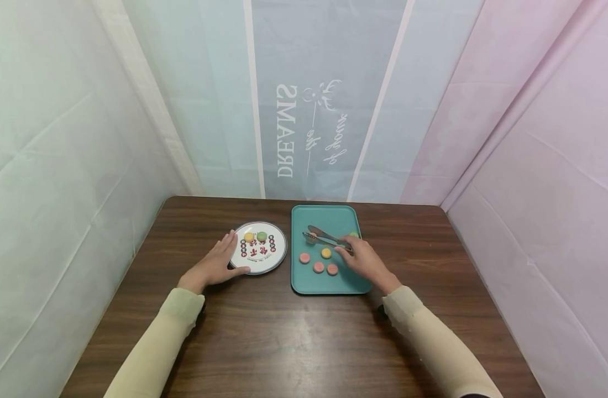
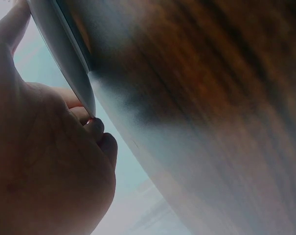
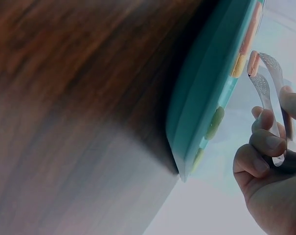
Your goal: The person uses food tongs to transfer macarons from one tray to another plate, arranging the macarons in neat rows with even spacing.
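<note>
My left hand [image 1: 215,264] lies along the left side of a white plate [image 1: 276,251], fingers straight and thumb spread at its near rim. On the plate are a yellow macaron [image 1: 249,237] and a green macaron [image 1: 261,236]. My right hand [image 1: 365,258] grips metal tongs [image 1: 329,240] over a teal tray [image 1: 329,214]. Between the perforated tong tips sits a pink macaron [image 3: 254,63], raised above the tray in the right wrist view. Below the tongs lie a yellow macaron [image 1: 326,253] and several pink macarons [image 1: 318,267].
Green macarons [image 3: 215,122] lie along the tray's right side, partly hidden by my right hand in the head view. Tray and plate stand side by side on a brown wooden table [image 1: 284,337]. Fabric curtains [image 1: 329,182] enclose the table's back and sides.
</note>
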Motion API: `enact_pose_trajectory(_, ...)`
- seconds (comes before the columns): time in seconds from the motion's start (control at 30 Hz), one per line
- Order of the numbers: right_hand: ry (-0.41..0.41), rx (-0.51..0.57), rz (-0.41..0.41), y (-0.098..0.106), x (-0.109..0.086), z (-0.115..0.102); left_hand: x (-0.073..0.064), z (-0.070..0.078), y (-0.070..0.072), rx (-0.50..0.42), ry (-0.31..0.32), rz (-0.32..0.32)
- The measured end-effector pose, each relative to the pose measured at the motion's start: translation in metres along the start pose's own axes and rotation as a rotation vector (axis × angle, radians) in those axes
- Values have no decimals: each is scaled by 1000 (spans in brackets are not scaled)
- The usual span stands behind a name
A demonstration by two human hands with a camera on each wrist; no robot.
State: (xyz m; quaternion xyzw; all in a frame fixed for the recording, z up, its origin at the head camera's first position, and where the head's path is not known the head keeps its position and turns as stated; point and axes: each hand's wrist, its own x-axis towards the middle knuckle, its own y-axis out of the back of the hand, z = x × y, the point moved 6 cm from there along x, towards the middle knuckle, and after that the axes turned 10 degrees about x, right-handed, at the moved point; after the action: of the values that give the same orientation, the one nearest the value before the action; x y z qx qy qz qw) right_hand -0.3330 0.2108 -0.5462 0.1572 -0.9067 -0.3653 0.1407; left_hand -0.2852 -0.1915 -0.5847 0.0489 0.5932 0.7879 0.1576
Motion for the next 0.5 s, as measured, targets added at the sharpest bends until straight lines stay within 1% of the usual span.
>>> enact_pose_trajectory(0.07,9,-2,-1,-1,1,-1,0,0,0,-7,-3,1)
enact_pose_trajectory(0.33,-8,-9,-25,-6,4,-2,4,-6,-6,-15,-1,-14)
enact_pose_trajectory(0.5,-6,-1,-30,-8,5,-5,2,-2,-2,-14,1,-11)
